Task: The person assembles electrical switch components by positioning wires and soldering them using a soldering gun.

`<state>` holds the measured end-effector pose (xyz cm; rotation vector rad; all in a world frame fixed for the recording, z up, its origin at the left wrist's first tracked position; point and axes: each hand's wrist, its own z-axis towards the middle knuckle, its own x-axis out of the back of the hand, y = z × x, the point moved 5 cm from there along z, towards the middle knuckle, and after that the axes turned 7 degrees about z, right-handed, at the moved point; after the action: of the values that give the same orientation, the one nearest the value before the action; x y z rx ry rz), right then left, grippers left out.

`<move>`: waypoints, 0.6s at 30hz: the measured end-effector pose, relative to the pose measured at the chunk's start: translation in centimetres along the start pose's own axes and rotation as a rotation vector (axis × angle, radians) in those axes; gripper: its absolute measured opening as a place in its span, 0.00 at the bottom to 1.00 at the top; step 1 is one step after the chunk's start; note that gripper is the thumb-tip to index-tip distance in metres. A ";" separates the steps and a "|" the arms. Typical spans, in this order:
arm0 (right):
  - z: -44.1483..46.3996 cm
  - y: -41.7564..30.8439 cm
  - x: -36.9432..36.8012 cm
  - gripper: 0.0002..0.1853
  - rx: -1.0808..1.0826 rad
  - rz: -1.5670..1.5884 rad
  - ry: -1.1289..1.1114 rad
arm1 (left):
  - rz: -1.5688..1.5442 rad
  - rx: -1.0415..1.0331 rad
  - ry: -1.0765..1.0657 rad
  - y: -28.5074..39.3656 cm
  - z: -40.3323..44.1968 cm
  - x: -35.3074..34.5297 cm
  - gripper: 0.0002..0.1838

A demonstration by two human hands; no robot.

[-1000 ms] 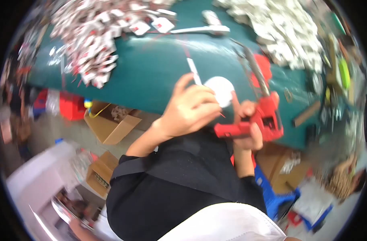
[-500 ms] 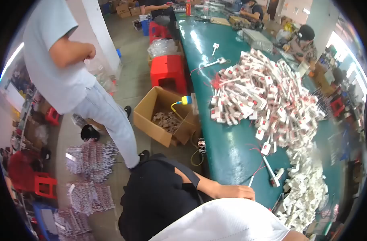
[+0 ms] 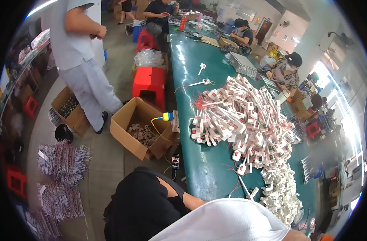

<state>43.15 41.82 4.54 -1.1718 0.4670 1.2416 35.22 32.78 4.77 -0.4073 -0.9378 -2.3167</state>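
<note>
Neither of my hands shows. Part of my left forearm (image 3: 192,202) reaches toward the green table (image 3: 203,176) and passes behind the white cloth (image 3: 227,221) at the bottom, which hides the hand. Near it on the table lie a white stick-like piece (image 3: 245,187) with red wires and a small white part (image 3: 254,192). Beyond them is a large heap of white pieces with red wires (image 3: 247,116). A second heap, of plain white parts (image 3: 280,195), lies at the lower right. Something orange (image 3: 324,237) shows at the bottom right edge, too cut off to make out.
A cardboard box (image 3: 129,138) with small parts stands left of the table, by a red stool (image 3: 149,84). One person (image 3: 77,44) stands at the left; others sit around the far table. Bundles of thin pieces (image 3: 62,162) lie on the floor.
The view has swung left and up along the table. Both hands, earlier seen with a white round part and a red tool, have gone out of sight; the left one was last visible half a second ago.
</note>
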 end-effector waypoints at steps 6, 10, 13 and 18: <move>-0.9 0.2 0.6 0.36 -0.035 -0.066 0.086 | -0.084 0.015 0.020 -0.5 -0.1 0.2 0.05; -3.2 -0.9 1.2 0.36 -0.048 -0.136 0.202 | -0.227 0.070 0.150 -1.6 -0.9 -1.0 0.05; -5.8 -2.3 1.3 0.37 0.013 -0.185 0.324 | -0.205 0.052 0.086 -1.7 -0.8 -0.7 0.05; -9.2 -4.0 1.5 0.37 0.088 -0.254 0.487 | -0.116 0.002 0.063 -1.3 -0.3 -0.2 0.05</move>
<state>49.97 34.97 1.47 -1.4112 0.7000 0.7052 34.55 33.40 3.75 -0.2839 -0.9563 -2.4179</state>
